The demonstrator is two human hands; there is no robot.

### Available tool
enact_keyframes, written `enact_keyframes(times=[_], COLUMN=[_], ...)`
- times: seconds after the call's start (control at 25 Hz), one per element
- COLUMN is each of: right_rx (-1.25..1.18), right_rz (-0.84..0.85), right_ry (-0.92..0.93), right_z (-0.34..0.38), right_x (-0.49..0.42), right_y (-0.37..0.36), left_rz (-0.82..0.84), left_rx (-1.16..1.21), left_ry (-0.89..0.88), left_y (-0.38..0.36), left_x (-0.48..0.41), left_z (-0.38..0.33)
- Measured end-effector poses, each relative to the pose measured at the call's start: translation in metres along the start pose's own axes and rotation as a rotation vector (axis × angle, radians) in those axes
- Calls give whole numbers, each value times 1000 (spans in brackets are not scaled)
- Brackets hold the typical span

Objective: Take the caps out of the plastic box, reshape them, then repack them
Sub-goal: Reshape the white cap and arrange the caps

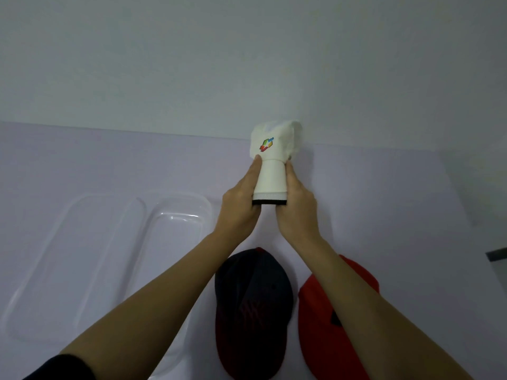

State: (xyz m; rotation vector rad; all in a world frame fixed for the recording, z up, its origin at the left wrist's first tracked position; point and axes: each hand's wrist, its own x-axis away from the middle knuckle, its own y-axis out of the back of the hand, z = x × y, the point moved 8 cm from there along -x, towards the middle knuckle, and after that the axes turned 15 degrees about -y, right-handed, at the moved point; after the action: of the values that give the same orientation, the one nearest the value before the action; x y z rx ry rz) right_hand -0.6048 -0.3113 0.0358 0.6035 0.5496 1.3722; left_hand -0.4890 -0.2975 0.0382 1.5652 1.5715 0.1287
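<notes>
White cap (271, 160): light, soft crown, stiff brim; left hand (238, 207) and right hand (295, 204) clasp the brim's sides.

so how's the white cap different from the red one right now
The white cap is held up off the table between the left hand and the right hand, its brim curled into a tube; the red cap lies on the table, untouched, beside the dark cap. The white cap shows a multicoloured logo on its front; the red cap's front marking looks dark. Both are brimmed caps, out of the plastic box.
</notes>
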Motion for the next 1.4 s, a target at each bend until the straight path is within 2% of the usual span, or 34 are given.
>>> enact_keyframes(times=[0.12,0.24,0.4,0.52,0.64,0.76,0.8,0.92,1.0,1.12,1.24,1.4], right_rx=[7,-90,-172,-92,-204,-423,-445,-242,-90,-81,-264,-634], right_rz=[35,119,115,111,179,227,221,154,185,250,206,201], right_ry=[34,8,45,65,-5,-155,-162,10,184,260,253,128], right_z=[-2,-8,6,-3,-8,-2,0,6,9,8,12,28], right_x=[9,16,25,27,41,53,52,40,36,40,49,62], right_y=[13,21,24,28,25,12,13,33,39,34,32,17], left_rz=[-69,-74,-159,-161,-181,-252,-257,-208,-107,29,34,-141], left_rx=[-92,-187,179,245,279,551,558,386,204,201,327,636], left_ry=[-67,-138,96,132,154,329,354,252,95,27,78,200], left_y=[12,14,8,16,23,7,6,21,34,33,29,23], left_x=[0,1,17,23,25,32,36,39,33,26,29,32], left_z=[-13,-23,-20,-12,-7,-9,-10,-15,-22,-33,-44,-53])
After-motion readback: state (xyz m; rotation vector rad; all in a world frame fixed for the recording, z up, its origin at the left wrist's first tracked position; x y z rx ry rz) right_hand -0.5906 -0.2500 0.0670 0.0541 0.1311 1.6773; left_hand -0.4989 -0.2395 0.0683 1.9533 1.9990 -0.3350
